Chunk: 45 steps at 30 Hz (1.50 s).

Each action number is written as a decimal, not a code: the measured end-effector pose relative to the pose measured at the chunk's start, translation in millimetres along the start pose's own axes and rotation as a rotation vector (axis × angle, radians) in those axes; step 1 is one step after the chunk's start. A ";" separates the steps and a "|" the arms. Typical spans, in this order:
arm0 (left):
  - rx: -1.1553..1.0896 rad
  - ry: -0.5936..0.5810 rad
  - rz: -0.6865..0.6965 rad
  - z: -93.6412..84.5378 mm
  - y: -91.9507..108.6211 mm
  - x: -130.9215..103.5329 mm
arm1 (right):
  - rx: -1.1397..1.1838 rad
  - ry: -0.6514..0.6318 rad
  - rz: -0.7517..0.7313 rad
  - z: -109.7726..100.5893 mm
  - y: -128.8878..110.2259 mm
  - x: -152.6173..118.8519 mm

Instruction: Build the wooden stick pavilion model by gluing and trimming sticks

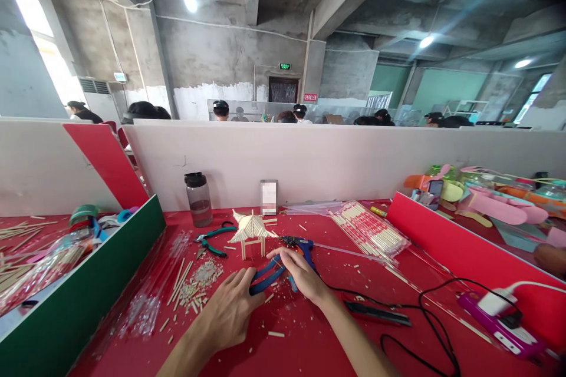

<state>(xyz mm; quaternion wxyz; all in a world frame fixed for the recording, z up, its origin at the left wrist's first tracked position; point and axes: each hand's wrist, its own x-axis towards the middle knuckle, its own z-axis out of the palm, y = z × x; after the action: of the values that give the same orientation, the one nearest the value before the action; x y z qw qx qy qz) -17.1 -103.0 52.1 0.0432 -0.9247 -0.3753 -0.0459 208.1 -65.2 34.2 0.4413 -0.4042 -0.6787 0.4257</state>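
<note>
My left hand [233, 305] is closed round the handles of blue-handled pliers [267, 278] just above the red table. My right hand [299, 274] reaches over the front end of the pliers with its fingers bent together. What those fingers pinch is hidden, as are the pliers' jaws. Right behind both hands stands a small pavilion model [252, 228] of pale wooden sticks, with a pointed roof on thin legs. A blue hot glue gun [302, 245] lies just beyond my right hand. Green-handled pliers [213, 244] rest left of the model.
Stick offcuts [201, 283] and clear plastic wrappers [141, 300] lie at left. A water bottle [198, 200] stands behind. Bundled sticks [371, 230], a black utility knife [378, 313], a cable and a purple power strip [499, 327] lie at right. Green [88, 300] and red dividers flank the space.
</note>
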 end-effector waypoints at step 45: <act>-0.033 0.227 0.108 4.9 -2.4 -6.2 | 0.422 -0.184 -0.167 -10.4 4.6 -3.7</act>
<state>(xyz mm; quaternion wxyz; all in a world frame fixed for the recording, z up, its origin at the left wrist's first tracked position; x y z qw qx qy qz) -23.0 -105.0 46.6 0.0724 -0.9330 -0.3169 -0.1542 219.7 -64.8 31.5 0.4862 -0.2049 -0.6431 0.5550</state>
